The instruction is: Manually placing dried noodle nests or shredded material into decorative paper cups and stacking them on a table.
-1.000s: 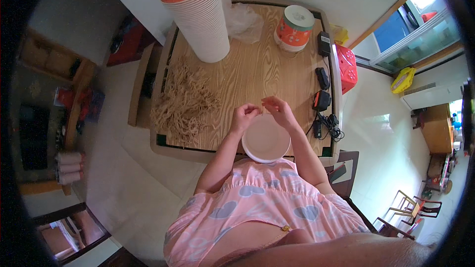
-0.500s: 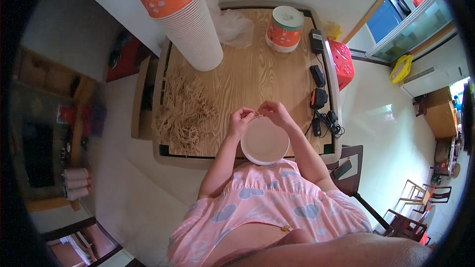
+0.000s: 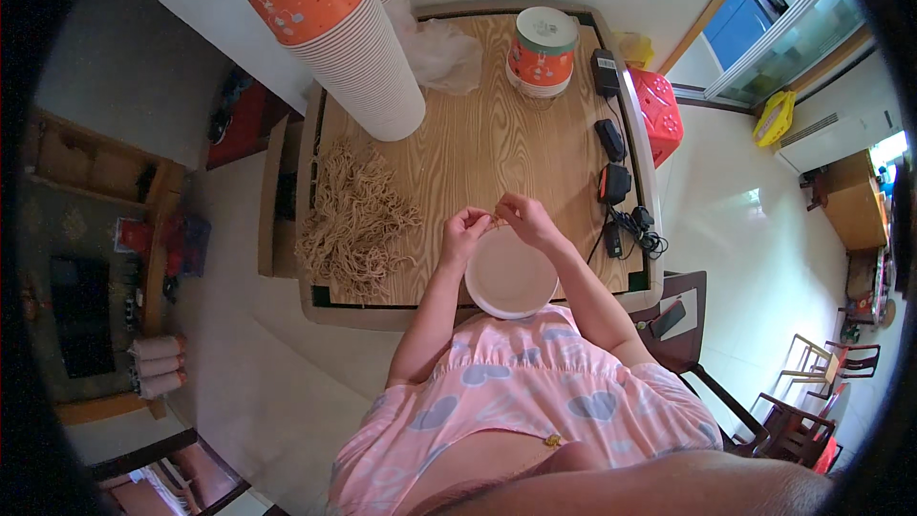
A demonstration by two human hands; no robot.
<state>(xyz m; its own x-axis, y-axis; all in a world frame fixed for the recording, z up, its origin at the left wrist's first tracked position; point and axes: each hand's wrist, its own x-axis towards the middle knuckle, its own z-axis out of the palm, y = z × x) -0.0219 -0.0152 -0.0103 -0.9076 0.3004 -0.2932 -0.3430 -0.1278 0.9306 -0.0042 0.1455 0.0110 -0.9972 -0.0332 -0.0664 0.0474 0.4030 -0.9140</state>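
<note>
Two hands, left hand (image 3: pixel 465 229) and right hand (image 3: pixel 521 220), pinch one strand (image 3: pixel 496 223) above one bowl (image 3: pixel 511 274).

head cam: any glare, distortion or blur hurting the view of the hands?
Head view: strong fisheye, table edges bow and a black rim rings the frame; window glare on the floor at right; left hand and right hand evenly lit, small, the strand between them hard to resolve.

Wooden bench (image 3: pixel 478 148), raised rim. On it: loose heap of tan strands (image 3: pixel 355 225) at left; tall stack of paper cups (image 3: pixel 353 48) far left corner; crumpled clear plastic bag (image 3: pixel 441 53) beside the stack; short orange-and-white cup stack (image 3: pixel 542 50) far centre; black adapters with cables (image 3: pixel 614 182) along right edge; white bowl (image 3: pixel 511 273) at near edge.
</note>
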